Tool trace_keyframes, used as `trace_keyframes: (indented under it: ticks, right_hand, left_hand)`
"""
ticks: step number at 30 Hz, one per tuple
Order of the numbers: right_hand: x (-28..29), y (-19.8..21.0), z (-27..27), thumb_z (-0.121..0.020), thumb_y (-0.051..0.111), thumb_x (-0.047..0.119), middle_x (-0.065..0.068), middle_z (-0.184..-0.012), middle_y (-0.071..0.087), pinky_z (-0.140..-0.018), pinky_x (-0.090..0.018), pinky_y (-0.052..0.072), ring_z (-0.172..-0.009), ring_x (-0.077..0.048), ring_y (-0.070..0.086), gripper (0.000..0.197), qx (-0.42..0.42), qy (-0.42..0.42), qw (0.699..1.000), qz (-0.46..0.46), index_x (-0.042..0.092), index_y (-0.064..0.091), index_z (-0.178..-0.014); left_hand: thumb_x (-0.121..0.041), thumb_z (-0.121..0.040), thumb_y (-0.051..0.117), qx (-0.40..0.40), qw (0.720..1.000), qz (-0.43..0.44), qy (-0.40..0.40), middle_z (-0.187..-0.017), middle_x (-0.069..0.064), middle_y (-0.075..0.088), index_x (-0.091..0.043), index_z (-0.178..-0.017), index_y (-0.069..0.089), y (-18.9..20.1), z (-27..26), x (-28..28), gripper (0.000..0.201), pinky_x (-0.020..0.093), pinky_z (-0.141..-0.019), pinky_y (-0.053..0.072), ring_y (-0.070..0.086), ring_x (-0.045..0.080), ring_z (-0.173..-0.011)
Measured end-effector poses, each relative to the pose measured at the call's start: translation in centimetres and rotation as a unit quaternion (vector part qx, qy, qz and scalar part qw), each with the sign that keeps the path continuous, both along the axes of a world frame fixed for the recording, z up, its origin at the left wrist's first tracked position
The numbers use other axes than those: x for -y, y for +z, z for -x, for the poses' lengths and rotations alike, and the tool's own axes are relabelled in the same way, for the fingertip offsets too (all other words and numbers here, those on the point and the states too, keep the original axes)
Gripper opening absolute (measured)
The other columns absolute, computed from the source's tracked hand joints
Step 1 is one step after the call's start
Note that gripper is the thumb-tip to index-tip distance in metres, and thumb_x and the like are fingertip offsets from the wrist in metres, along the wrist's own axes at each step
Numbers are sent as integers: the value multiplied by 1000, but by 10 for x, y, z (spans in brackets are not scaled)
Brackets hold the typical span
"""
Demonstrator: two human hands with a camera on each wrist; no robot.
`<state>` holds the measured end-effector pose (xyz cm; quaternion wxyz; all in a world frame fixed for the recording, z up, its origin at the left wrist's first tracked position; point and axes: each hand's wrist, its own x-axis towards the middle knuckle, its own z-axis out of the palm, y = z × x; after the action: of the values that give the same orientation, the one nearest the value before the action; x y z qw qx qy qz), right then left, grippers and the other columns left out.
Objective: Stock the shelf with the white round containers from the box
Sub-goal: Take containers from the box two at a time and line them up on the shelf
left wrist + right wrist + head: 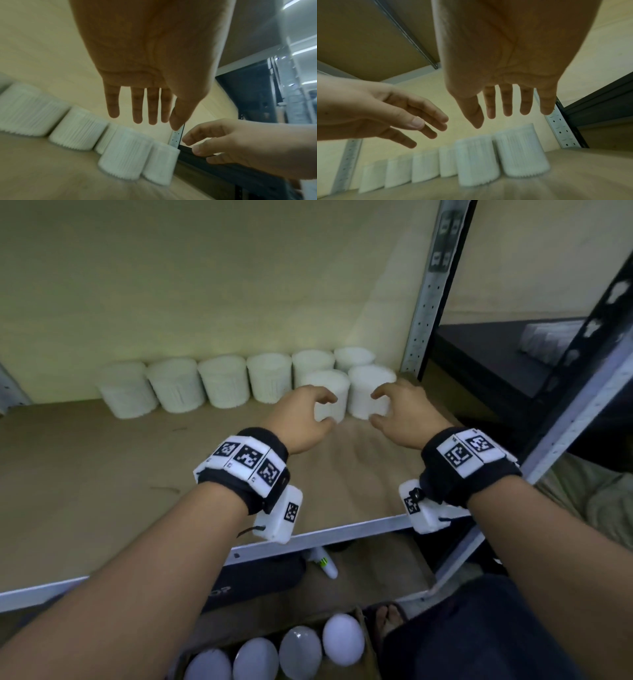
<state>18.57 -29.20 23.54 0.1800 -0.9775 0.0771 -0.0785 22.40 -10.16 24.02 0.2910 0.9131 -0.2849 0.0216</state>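
The wooden shelf board [85,474] carries a back row of six white round containers [224,381] along the wall. Two more stand in front of it at the right end: the front left container [329,392] and the front right container [368,388], side by side. The left hand [299,419] is just before the first, the right hand [404,414] just before the second. Both hands have loose, spread fingers and hold nothing; the containers stand free beyond the fingertips. Below, the cardboard box [364,642] shows more round white tops [342,638].

Bare forearms, black wristbands [471,470] carrying white blocks with black square markers, white camera boxes [279,517] beneath
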Motion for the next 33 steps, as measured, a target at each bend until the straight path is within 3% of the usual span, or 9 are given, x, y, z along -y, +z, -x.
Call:
trace_keyframes:
  ticks: [9,12,14,17,25,29,33]
  right_hand:
    - [-40,-27,96,-84,62,24,-4,-126,53,-102,-35,40,-120,-26,45,37,17,27,999,-30,20,59,-121]
    - [-50,-49,121,-83,62,20,-3,-107,56,-88,-29,43,-99,-20,52,29,38,23,998,-44,18,63,-112]
    - [-57,-66,137,-83,61,17,0,-91,56,-75,-21,38,-82,-14,50,17,42,16,997,-60,17,65,-100]
    - [-68,-95,158,-81,62,13,1,-80,57,-70,-23,43,-72,-13,51,11,13,13,996,-90,15,66,-92]
    - [-84,-169,158,-83,60,14,-8,-99,66,-87,-32,51,-99,-26,62,22,-213,26,973,-83,11,66,-105]
    - [-81,-202,151,-85,59,16,-13,-113,66,-87,-33,53,-104,-30,63,26,-289,6,956,-55,9,65,-110]
    - [-87,-238,151,-85,60,15,-15,-119,62,-89,-34,53,-109,-31,61,35,-344,9,939,-28,4,62,-118]
  left_hand:
    - [-29,-87,62,-42,998,15,-34,-123,-5,53,-21,-121,56,-44,98,-40,35,25,-95,41,53,12,-111]
    - [-26,-86,62,-35,998,18,-39,-118,-4,53,-19,-118,57,-60,122,-49,33,21,-91,40,53,11,-107]
    - [-23,-86,62,-33,998,17,-45,-115,-2,54,-17,-115,58,-74,134,-53,30,20,-88,39,53,12,-105]
    - [-19,-84,63,-37,998,6,-46,-111,-1,55,-14,-111,59,-100,149,-59,28,15,-83,34,52,11,-101]
    - [-17,-85,63,-205,972,-104,-52,-109,1,56,-11,-113,61,-177,155,-63,28,17,-75,38,53,12,-92]
    - [-13,-83,64,-274,946,-172,-20,-125,9,56,-12,-123,55,-226,153,-70,41,31,-91,49,57,24,-112]
    - [-18,-78,71,-320,927,-198,4,-125,11,54,-12,-122,54,-269,158,-73,49,36,-93,50,56,28,-112]
